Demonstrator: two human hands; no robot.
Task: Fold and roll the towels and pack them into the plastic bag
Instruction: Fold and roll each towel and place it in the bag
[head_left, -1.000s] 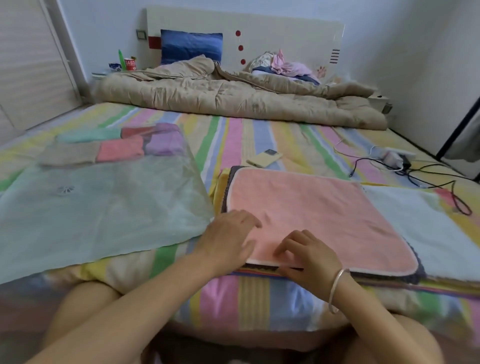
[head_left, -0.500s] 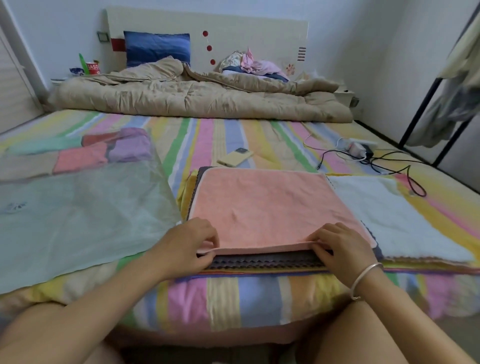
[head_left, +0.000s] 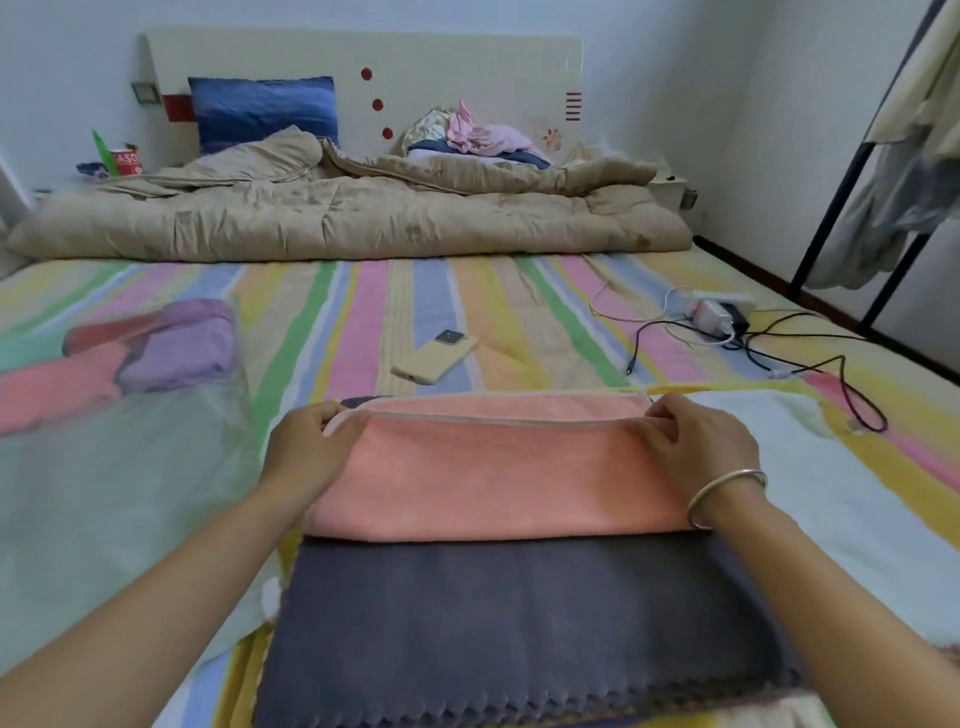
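Head view: a pink towel (head_left: 493, 478) lies folded over a grey towel (head_left: 519, 623) on the bed (head_left: 415, 312); left hand (head_left: 311, 447) and right hand (head_left: 696, 441) each grasp a far corner with curled fingers; the plastic bag (head_left: 104, 493) lies just left.

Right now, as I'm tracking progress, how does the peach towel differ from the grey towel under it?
The peach towel is folded over; the grey towel lies spread flat. The left hand and right hand grip the peach towel's far corners; neither holds the grey towel. Both share one stack.
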